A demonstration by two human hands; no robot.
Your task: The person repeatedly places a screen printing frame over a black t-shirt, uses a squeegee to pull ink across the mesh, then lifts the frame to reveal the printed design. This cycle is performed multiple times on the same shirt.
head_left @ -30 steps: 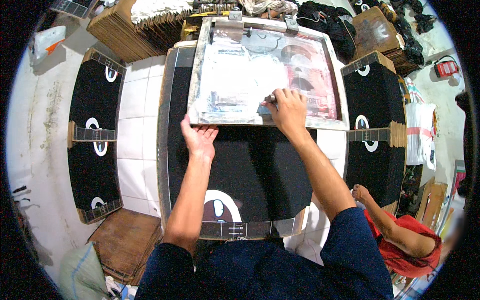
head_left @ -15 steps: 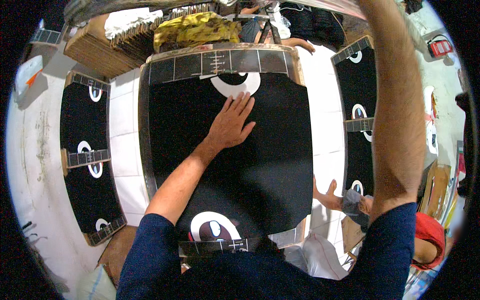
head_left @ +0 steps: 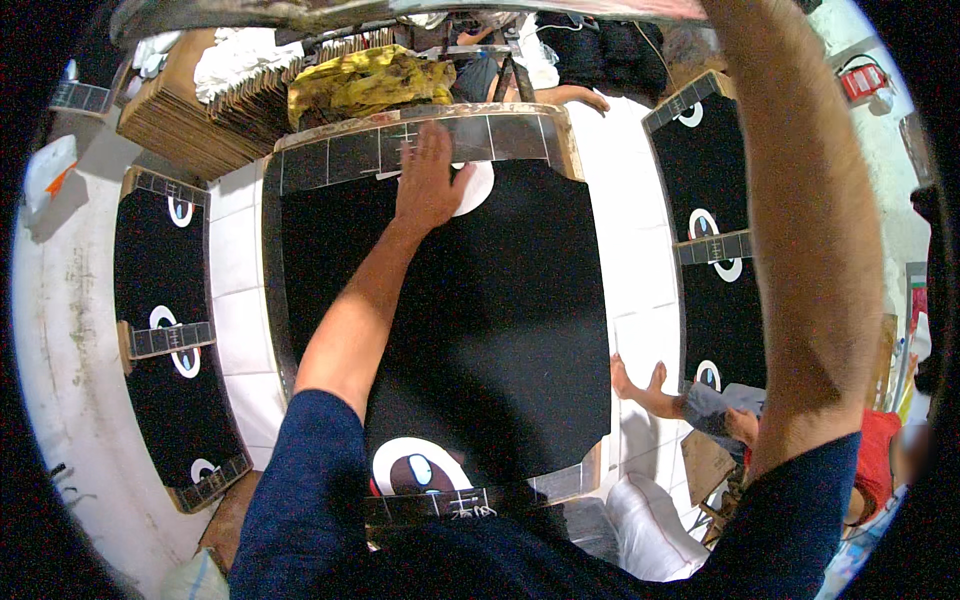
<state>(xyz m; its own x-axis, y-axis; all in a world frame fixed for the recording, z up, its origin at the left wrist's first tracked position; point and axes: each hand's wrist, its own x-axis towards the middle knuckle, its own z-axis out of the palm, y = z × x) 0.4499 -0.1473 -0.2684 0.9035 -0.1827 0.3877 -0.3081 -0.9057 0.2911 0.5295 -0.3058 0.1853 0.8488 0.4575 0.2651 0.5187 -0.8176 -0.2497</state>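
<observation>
In front of me a large piece of black fabric lies flat on a board. Across the board's far end runs a dark grid-marked strip. My left hand is at this far end, over the strip and the fabric's edge, palm down with fingers stretched out and a little blurred. It partly covers a white printed ring. Nearer to me, a printed eye in white, brown and light blue shows on the fabric. My right arm reaches up past the top edge; its hand is out of sight.
Similar black pieces lie on boards to the left and right. A pale raised edge spans the top. Behind the board are a stained yellow cloth and stacked brown boards. People sit nearby, one in red at right.
My left hand has slid away from me, from the white ring up onto the grid-marked strip. The view has shifted slightly, and the raised edge at the top shows more.
</observation>
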